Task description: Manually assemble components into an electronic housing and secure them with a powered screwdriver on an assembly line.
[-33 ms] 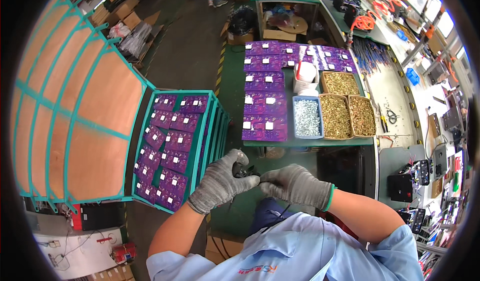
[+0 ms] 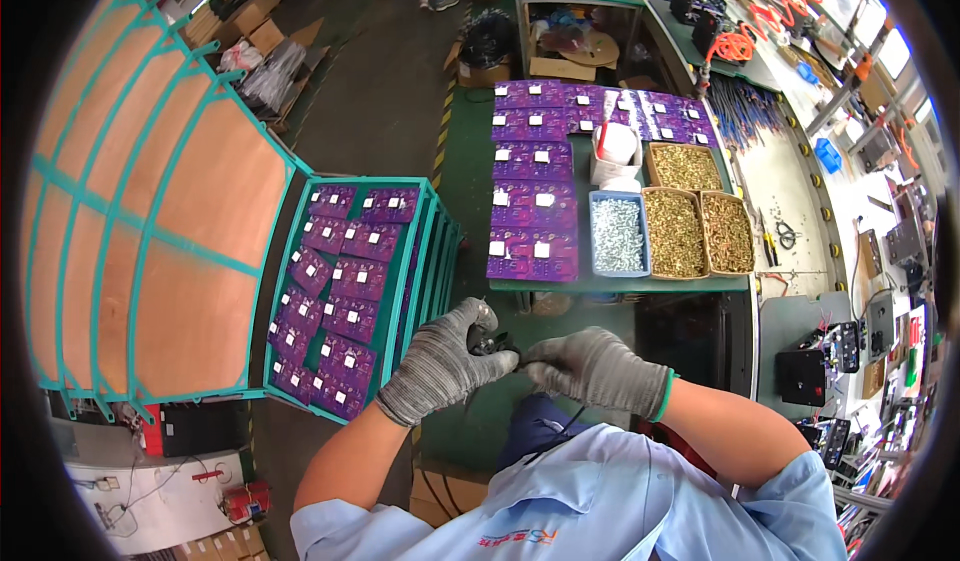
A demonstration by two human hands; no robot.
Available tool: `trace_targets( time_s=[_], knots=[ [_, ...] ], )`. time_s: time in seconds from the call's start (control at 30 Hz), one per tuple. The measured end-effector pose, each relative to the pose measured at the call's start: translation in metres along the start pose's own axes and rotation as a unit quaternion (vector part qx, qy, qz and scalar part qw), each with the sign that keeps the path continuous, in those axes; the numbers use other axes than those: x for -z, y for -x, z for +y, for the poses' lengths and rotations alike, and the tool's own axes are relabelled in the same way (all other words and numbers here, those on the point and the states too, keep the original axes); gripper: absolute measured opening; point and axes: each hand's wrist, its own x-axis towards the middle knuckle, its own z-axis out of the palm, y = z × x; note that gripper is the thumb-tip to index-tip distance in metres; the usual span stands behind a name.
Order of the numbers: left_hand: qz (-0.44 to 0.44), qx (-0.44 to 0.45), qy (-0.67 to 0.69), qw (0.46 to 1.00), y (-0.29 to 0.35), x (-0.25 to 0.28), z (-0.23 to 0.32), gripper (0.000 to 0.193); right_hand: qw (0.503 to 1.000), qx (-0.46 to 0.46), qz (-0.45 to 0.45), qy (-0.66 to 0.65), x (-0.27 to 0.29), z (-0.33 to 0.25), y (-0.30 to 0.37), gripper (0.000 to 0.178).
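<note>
Both of my hands wear grey knitted gloves and meet in front of my body, beyond the near edge of the green table. My left hand [image 2: 440, 361] is wrapped round a small black object [image 2: 486, 342], mostly hidden by the glove; its kind cannot be made out. A shiny rounded piece [image 2: 486, 315] shows by the left fingertips. Just right of it, my right hand [image 2: 590, 369] has its fingers pinched together at the black object's end. What the right fingers grip, if anything, is hidden. A thin black cord [image 2: 572, 421] runs below, across my shirt.
On the green table [image 2: 620, 285] lie purple circuit boards [image 2: 533, 203], a blue bin of silver screws [image 2: 618, 233], boxes of brass-coloured parts [image 2: 674, 231] and a white container [image 2: 615, 169]. At left stands a teal rack [image 2: 425, 251] with more boards. A workbench [image 2: 800, 271] runs along the right.
The right hand has shifted very slightly to the right. The table and its contents sit slightly further right in view. The left hand keeps its hold on the black object.
</note>
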Motion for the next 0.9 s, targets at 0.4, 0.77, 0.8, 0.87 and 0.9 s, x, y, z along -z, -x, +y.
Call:
trace_targets(
  time_s=[0.4, 0.77, 0.8, 0.87, 0.9],
  knots=[
    [-0.053, 0.111, -0.075, 0.99, 0.045, 0.069, -0.099, 0.054, 0.998, 0.062, 0.029, -0.01, -0.056, 0.055, -0.018, 0.022],
    [0.201, 0.303, -0.284, 0.887, 0.118, 0.185, -0.145, 0.049, 0.991, 0.094, -0.066, -0.065, -0.031, 0.004, 0.002, 0.035],
    [0.205, 0.316, -0.278, 0.884, 0.127, 0.184, -0.153, 0.049, 0.993, 0.077, -0.062, -0.063, -0.017, -0.001, 0.013, 0.035],
    [0.167, 0.373, -0.27, 0.872, 0.146, 0.182, -0.167, 0.05, 0.994, 0.063, -0.022, -0.082, 0.002, 0.001, 0.037, 0.032],
    [0.15, 0.388, -0.278, 0.866, 0.147, 0.182, -0.167, 0.05, 0.993, 0.058, 0.024, -0.099, 0.01, 0.003, 0.055, 0.03]
  ],
)
